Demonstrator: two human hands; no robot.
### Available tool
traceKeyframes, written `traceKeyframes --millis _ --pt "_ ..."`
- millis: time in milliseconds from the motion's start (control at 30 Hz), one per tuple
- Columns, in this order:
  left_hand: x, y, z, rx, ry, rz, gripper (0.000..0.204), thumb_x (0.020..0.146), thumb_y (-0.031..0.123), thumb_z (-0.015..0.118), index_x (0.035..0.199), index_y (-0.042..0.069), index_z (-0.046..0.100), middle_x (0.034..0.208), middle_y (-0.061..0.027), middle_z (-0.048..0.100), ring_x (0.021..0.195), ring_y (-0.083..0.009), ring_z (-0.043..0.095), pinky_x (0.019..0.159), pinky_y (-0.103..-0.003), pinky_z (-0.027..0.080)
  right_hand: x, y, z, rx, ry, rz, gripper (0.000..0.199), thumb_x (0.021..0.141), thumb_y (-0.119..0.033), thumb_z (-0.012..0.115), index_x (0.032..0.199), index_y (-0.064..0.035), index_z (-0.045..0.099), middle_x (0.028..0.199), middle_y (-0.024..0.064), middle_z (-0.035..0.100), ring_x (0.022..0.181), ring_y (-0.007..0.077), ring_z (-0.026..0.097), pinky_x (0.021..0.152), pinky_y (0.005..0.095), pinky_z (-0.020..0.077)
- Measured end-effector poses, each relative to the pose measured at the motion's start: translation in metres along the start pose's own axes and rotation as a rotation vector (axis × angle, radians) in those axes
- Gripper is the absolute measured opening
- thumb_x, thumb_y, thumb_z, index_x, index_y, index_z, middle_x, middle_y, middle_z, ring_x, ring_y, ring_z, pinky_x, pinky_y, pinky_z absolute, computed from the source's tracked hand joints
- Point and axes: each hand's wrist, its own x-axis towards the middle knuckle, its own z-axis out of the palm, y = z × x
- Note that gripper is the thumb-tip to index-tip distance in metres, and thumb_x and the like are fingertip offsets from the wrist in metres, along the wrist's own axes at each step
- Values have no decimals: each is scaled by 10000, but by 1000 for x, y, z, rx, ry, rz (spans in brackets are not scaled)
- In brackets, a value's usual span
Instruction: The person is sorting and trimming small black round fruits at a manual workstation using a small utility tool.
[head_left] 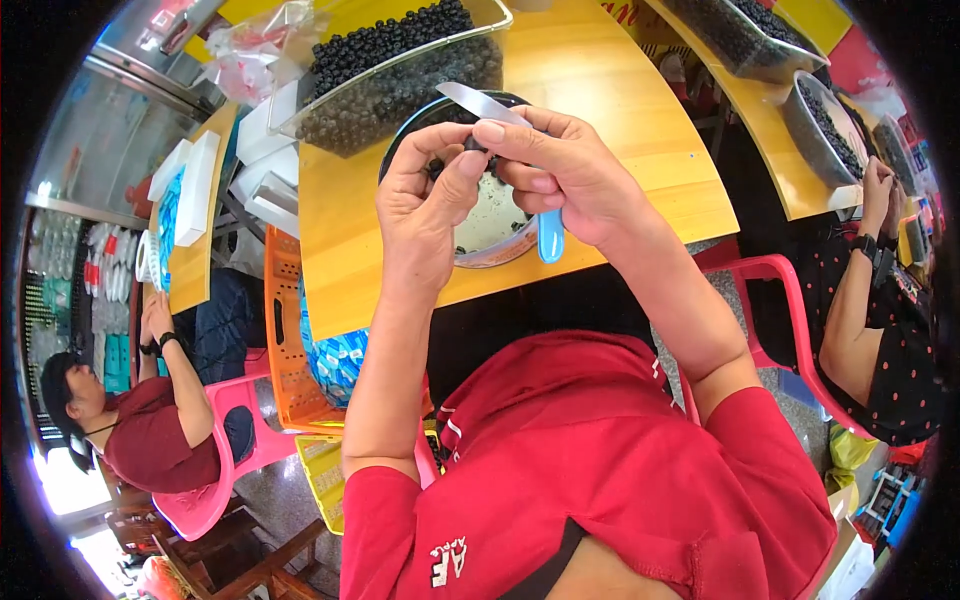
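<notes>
In my right hand (572, 170) is a small knife with a pale blade (478, 103) and a blue handle (550, 238). The blade points up and left, and the handle sticks out below my fingers. My left hand (430, 190) pinches a small dark round piece (474, 146) between thumb and fingers, right against my right thumb. Beneath both hands stands a round bowl (500, 252), its light inside showing a few dark bits. My hands hide part of it. Beyond it, a clear plastic tub (400, 100) holds many black round pieces (385, 55).
The wooden table (620, 110) carries bowl and tub. An orange crate (284, 340) with blue packets stands left of my seat. One person (165, 420) sits at the left on a pink chair; another person's arm (855, 300) is at the right, near a metal basin (822, 130).
</notes>
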Motion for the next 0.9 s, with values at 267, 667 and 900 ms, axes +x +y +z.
traceKeyframes --millis 267,667,900 --pt "0 1 2 70 -11 17 226 896 92 648 1111 33 607 791 64 498 594 4 374 495 -153 249 -2 -2 0 -21 0 -7 209 868 -181 696 1014 -53 619 687 -85 498 478 -25 347 402 148 251" --pt "1 3 -6 69 -40 -9 211 920 134 624 1094 15 606 909 7 636 590 8 363 501 -153 263 -7 2 -2 -542 65 -386 262 969 -191 543 1146 -21 635 812 -6 646 531 0 419 438 163 311" --pt "3 5 -5 139 -31 -23 179 917 152 633 1043 28 600 899 -32 679 593 11 390 520 -146 296 -10 1 -2 -715 29 -469 301 976 -200 529 1218 -41 614 764 -33 612 552 -3 418 456 165 329"
